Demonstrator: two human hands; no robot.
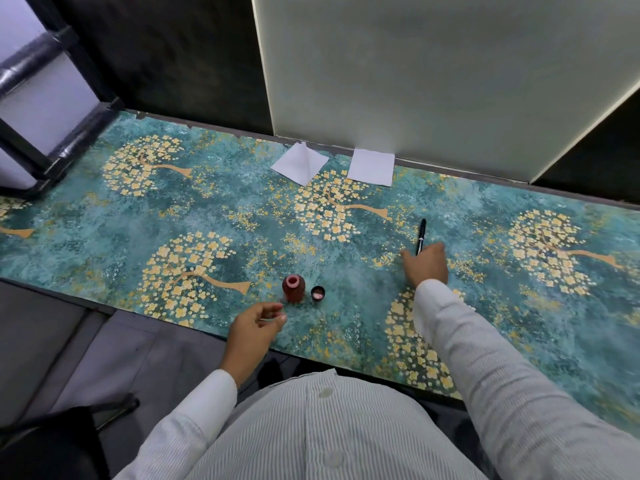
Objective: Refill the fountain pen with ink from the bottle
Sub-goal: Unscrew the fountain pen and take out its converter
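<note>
A small red-brown ink bottle (293,288) stands uncapped near the front edge of the teal flowered table cover. Its dark cap (318,293) lies just to its right, inside up. A black fountain pen (421,235) lies further right and farther back. My right hand (426,264) reaches over the pen's near end, fingers spread and loosely curved; whether they touch the pen cannot be told. My left hand (255,326) hovers just in front of the bottle, fingers loosely curled, holding nothing.
Two white paper squares (300,163) (371,167) lie at the back of the table against a pale upright panel (433,71). A black metal frame (52,147) stands at the far left. The table's front edge runs close to my body.
</note>
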